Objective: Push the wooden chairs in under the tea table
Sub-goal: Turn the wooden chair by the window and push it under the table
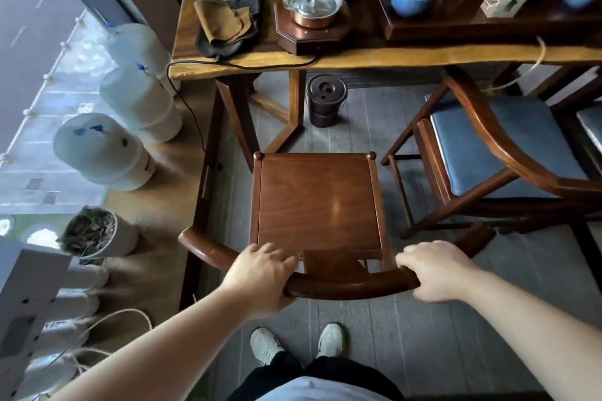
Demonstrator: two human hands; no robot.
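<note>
Presently both hands gripped the curved back rail of the wooden chair (317, 202): left hand (260, 273) left of the splat, right hand (436, 270) right. Chair stood clear of the tea table (358, 54), seat facing it; a cushioned chair (498, 146) sat alongside, right.

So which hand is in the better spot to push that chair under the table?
Neither hand wins by much: both grip the curved back rail of the wooden chair. The left hand sits slightly nearer the rail's middle; the right hand is further out. Pushing with both toward the tea table looks straightest.
</note>
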